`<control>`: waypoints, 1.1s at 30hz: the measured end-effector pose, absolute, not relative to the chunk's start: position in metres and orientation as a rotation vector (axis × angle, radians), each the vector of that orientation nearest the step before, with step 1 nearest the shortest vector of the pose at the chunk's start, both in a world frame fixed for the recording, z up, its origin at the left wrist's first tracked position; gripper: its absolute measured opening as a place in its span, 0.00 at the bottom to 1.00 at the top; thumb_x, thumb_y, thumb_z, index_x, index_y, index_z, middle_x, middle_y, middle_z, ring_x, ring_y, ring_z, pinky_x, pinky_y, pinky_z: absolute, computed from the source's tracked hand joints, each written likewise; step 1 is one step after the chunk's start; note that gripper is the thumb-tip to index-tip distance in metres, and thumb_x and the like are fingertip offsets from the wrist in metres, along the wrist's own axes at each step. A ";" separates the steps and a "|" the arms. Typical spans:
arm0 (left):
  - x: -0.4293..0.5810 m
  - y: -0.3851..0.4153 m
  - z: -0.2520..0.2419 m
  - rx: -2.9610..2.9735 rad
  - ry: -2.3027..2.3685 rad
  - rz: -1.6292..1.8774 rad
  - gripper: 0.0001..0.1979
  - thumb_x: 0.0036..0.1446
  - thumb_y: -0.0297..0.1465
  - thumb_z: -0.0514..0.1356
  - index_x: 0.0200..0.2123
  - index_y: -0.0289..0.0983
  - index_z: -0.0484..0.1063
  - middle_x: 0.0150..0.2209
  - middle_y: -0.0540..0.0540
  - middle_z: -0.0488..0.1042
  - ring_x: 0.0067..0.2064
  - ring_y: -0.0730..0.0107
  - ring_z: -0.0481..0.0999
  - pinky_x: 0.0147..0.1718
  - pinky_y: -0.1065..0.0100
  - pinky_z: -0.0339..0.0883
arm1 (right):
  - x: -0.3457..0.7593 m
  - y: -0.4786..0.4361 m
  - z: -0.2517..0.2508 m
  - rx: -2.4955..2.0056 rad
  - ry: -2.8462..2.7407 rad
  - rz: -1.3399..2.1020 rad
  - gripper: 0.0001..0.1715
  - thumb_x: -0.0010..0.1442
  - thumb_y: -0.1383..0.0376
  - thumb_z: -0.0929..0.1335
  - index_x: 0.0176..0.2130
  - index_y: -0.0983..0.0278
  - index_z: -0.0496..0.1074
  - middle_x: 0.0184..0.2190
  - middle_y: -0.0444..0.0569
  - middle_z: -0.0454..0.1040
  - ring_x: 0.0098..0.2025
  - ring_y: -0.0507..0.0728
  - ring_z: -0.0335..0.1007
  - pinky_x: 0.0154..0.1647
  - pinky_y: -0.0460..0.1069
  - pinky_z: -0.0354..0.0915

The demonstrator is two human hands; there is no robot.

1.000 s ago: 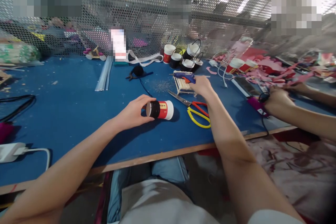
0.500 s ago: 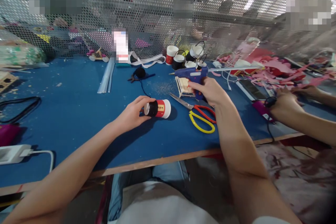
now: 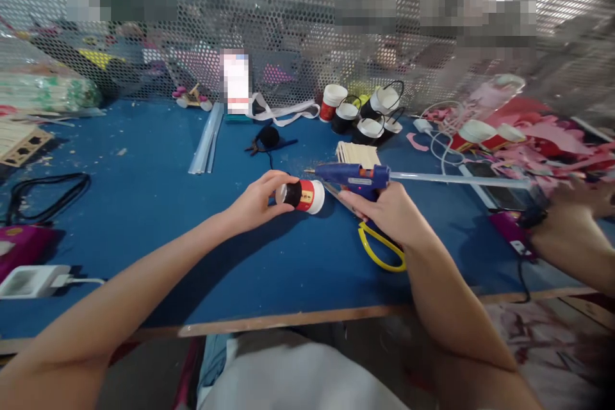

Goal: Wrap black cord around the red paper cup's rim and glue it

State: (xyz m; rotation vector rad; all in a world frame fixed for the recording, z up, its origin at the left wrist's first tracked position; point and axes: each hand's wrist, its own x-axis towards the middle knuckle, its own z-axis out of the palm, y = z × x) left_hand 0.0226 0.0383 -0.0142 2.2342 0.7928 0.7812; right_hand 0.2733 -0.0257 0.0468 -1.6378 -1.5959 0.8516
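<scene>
My left hand (image 3: pixel 262 200) grips a small paper cup (image 3: pixel 306 196) lying on its side, red and white with a black band wound around part of it. A black cord runs from near the cup to a black ball of cord (image 3: pixel 268 137). My right hand (image 3: pixel 384 208) is closed around the handle of a blue glue gun (image 3: pixel 350 174), whose nozzle points left, just above the cup. A long clear glue stick (image 3: pixel 456 179) sticks out of its back. Under the gun and hand lie scissors (image 3: pixel 382 250), partly hidden, one yellow handle loop showing.
Several cups with black cord handles (image 3: pixel 369 129) stand at the back beside a bundle of wooden sticks (image 3: pixel 358 154). Glue sticks (image 3: pixel 207 139) lie left of centre. A phone (image 3: pixel 236 84) leans against the mesh. At right are a co-worker's hand (image 3: pixel 569 218) and pink scraps (image 3: pixel 542 147).
My right hand has brought the glue gun down and closer to the cup, now over the scissors. My left hand keeps hold of the cup. The whole view has shifted slightly.
</scene>
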 end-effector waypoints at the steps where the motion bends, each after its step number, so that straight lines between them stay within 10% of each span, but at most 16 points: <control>1: 0.023 0.041 -0.017 2.228 0.789 0.793 0.22 0.56 0.32 0.61 0.54 0.39 0.64 0.54 0.38 0.64 0.54 0.58 0.70 0.48 0.55 0.74 | 0.272 -0.025 0.047 -1.644 -1.610 0.837 0.15 0.52 0.53 0.71 0.32 0.62 0.72 0.16 0.42 0.68 0.19 0.53 0.64 0.21 0.50 0.64; 15: 0.025 0.034 -0.051 2.073 0.716 1.031 0.26 0.55 0.31 0.63 0.56 0.39 0.62 0.55 0.36 0.64 0.59 0.57 0.67 0.49 0.56 0.75 | 0.267 -0.031 0.017 -1.681 -1.996 0.292 0.22 0.58 0.53 0.64 0.33 0.68 0.76 0.28 0.58 0.77 0.33 0.65 0.75 0.36 0.58 0.70; 33: 0.024 0.033 -0.049 2.197 0.726 1.037 0.26 0.55 0.32 0.63 0.56 0.39 0.62 0.55 0.36 0.66 0.59 0.56 0.68 0.54 0.51 0.70 | 0.267 -0.038 0.025 -1.506 -2.113 0.215 0.08 0.60 0.60 0.66 0.33 0.62 0.71 0.29 0.49 0.76 0.31 0.58 0.74 0.33 0.51 0.69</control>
